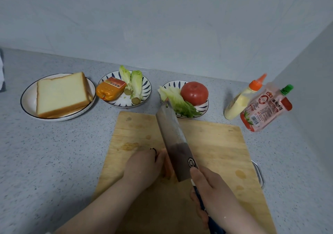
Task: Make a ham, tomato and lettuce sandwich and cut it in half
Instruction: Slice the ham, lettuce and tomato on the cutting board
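Low in the middle of the frame a wooden cutting board [216,152] lies on the speckled grey worktop [54,152]. The left hand [142,169] is bent over a pinkish piece of ham [168,170] near the board's centre, fingers [159,159] curled down on it and pinning it in place. Just to its right, the right hand [207,185] is clenched round the blue handle of a cleaver [173,140], whose broad blade sits close against the ham and points toward the upper middle of the frame. Across the back of the worktop, from the left, stand a white plate [27,104] of sliced bread [61,97], a patterned plate [146,93] holding a wrapped ham sausage [110,89] and two lettuce hearts [135,84], and a second patterned plate [205,106] with lettuce leaves [180,102] and a whole tomato [194,92]. At the right stand a mayonnaise bottle [239,100] and a ketchup pouch [264,109], touching each other.
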